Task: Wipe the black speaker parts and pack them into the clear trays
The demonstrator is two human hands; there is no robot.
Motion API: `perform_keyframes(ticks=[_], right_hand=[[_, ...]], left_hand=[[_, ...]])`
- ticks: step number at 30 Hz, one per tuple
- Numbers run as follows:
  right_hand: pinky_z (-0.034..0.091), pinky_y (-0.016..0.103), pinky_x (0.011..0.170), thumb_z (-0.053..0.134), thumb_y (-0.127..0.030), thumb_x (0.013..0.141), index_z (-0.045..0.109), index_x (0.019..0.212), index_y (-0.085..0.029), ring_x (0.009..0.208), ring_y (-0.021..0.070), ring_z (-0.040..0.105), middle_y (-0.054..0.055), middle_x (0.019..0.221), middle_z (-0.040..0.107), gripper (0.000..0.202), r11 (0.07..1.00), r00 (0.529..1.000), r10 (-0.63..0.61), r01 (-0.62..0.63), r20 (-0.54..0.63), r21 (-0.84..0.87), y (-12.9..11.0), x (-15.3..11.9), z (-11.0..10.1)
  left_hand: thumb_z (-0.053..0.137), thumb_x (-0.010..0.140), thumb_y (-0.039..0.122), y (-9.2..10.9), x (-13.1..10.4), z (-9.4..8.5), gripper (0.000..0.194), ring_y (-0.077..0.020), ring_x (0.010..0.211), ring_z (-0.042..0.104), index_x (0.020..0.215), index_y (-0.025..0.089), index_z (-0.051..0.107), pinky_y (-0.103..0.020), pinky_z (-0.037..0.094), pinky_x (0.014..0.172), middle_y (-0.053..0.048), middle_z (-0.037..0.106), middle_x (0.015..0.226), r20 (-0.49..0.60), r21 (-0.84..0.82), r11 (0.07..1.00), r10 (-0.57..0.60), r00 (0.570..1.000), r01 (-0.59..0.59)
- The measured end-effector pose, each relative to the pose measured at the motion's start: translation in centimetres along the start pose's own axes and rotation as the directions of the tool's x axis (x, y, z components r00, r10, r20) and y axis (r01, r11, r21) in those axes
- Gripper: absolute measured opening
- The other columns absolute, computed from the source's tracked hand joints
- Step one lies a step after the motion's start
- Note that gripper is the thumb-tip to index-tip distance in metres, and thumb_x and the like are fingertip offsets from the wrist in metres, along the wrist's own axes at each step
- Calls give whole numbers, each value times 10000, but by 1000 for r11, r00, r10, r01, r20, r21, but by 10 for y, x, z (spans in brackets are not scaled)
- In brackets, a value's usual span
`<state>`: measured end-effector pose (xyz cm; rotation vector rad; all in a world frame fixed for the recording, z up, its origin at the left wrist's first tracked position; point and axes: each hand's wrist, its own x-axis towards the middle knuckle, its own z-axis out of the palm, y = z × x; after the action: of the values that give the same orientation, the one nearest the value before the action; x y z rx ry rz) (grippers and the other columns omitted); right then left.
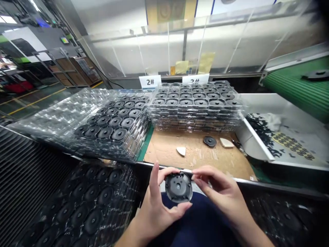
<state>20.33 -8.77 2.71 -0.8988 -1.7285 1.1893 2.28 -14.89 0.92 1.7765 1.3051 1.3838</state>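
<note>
My left hand (159,202) grips a round black plastic disc (179,188) by its rim, between the thumb below and the fingers above, with one finger sticking up. The disc's face toward me shows small pegs and a centre hole. At the disc's upper right edge is my right hand (218,188), its thumb and fingertips pinched together; whatever they hold, if anything, is too small to make out. Beyond the hands, another black disc (210,141) lies on the cardboard (164,139), beside a whitish wedge-shaped piece (226,143). A second whitish piece (181,151) lies nearer.
Stacked clear trays (192,116) of black discs stand behind the cardboard, with more trays (136,137) at left and below. On the right, a white bin (257,144) holds small black pieces and a yellow sheet (293,145). A green conveyor belt (298,82) carries a dark part.
</note>
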Motion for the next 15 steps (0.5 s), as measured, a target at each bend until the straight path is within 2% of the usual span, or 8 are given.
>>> perform_keyframes(ticks=[4,7,9,11,13,15], right_hand=[[453,226,682,589,-220,828,655,931,-270,742,126,585,-4,838,664,132,999,974,8,-16,225,35,-20,-8,4],[460,254,731,622,-269,799,680,904,-257,798,157,600,13,846,671,120,995,932,-13,-24,361,99,-20,-6,8],[469,247,718,675,-298,747,693,850,-244,789,166,603,22,822,673,118,986,939,60,-108,339,124,-11,-5,11],[479,221,689,735,-306,676,686,754,-232,748,157,608,16,773,666,119,946,949,221,-264,226,186,3,-2,12],[488,197,624,786,-315,596,645,684,-224,660,137,601,-4,691,636,190,853,913,384,-408,136,326,22,4,11],[472,190,489,808,-336,539,594,664,-229,522,119,557,-23,603,585,270,734,855,489,-510,173,448,42,11,11]], left_hand=[[678,688,201,11,-9,-2,1058,-212,1055,524,1372,300,-123,-411,415,927,-86,530,1141,13,11,1000,-10,1000,9],[680,684,239,13,-10,-3,1039,-201,1017,543,1368,296,-101,-379,425,907,-68,547,1112,40,-6,996,-87,995,87],[693,679,264,12,-9,-4,1024,-197,1032,539,1369,326,-63,-372,415,920,-55,549,1137,70,-4,992,-128,989,129],[740,633,299,11,-7,-7,1013,-200,1074,525,1379,344,56,-362,388,951,-46,555,1182,110,-17,986,-162,981,164],[779,574,304,10,-5,-11,961,-205,1074,536,1364,319,232,-334,393,942,-48,588,1192,143,-102,962,-236,961,252],[741,627,271,9,-5,-13,747,-204,1001,588,1297,264,411,-310,447,866,-67,640,1142,167,-257,883,-360,918,393]])
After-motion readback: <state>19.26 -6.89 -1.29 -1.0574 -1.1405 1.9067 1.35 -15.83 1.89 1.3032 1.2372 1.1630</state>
